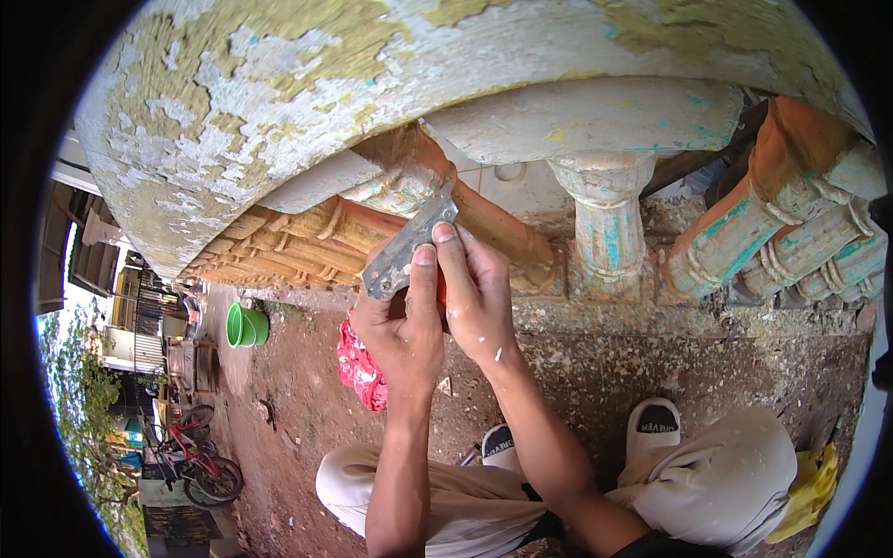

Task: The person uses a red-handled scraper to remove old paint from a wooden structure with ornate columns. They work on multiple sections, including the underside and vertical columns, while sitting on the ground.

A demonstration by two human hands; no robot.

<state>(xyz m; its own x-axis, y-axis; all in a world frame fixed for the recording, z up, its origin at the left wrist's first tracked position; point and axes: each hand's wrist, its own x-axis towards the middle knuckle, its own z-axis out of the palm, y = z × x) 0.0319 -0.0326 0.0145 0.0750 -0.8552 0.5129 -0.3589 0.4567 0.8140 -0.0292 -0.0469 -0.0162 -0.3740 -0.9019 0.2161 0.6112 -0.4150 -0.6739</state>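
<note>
Between my two hands is a flat grey metal scraper blade (pixel 409 246) with small holes along it, held tilted up to the right. My left hand (pixel 400 325) wraps round its lower left part, thumb laid on the flat side. The thumb and fingers of my right hand (pixel 476 296) pinch the same blade near its middle. A bit of red shows between the hands; what it belongs to is mostly hidden. White flecks dot my right wrist. Just beyond the blade stand balusters (pixel 609 223) with worn orange, white and turquoise paint.
A broad rail (pixel 279 102) with peeling paint arches over the balusters. Paint chips litter the dirt ground (pixel 595 372). A pink-red cloth (pixel 361 367) lies left of my forearms; farther left are a green bucket (pixel 246 325) and a red bicycle (pixel 209 465). Yellow fabric (pixel 807 488) lies at right.
</note>
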